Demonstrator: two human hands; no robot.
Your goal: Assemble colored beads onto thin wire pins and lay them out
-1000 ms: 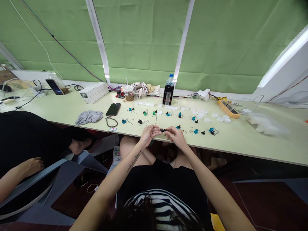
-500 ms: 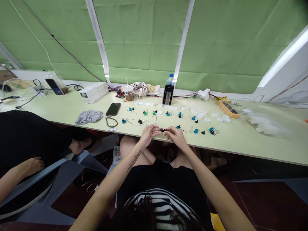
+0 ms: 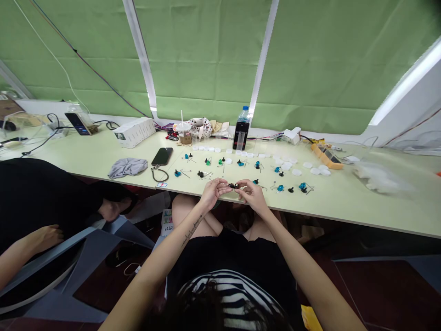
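Note:
Between my two hands, over the table's front edge, is a small dark part (image 3: 234,186) too small to name exactly. The fingertips of my left hand (image 3: 214,191) pinch its left side. From the right, my right hand (image 3: 252,193) grips the same part with thumb and fingers. On the table around them lie several small sets of blue, green and black plastic pieces with thin bent metal pins, such as the blue piece (image 3: 280,188), the green piece (image 3: 207,162) and the black piece (image 3: 200,174).
Behind the sets run several white round caps (image 3: 286,166) and clear tubes. A phone leans on a bottle (image 3: 245,112). To the left lie a dark phone (image 3: 162,156), a grey cloth (image 3: 127,168) and a white box (image 3: 134,133). Another person's hand (image 3: 48,238) rests far left.
The dark part has turned slightly between my fingers. Both hands have stayed in nearly the same place, and the things on the table have not moved.

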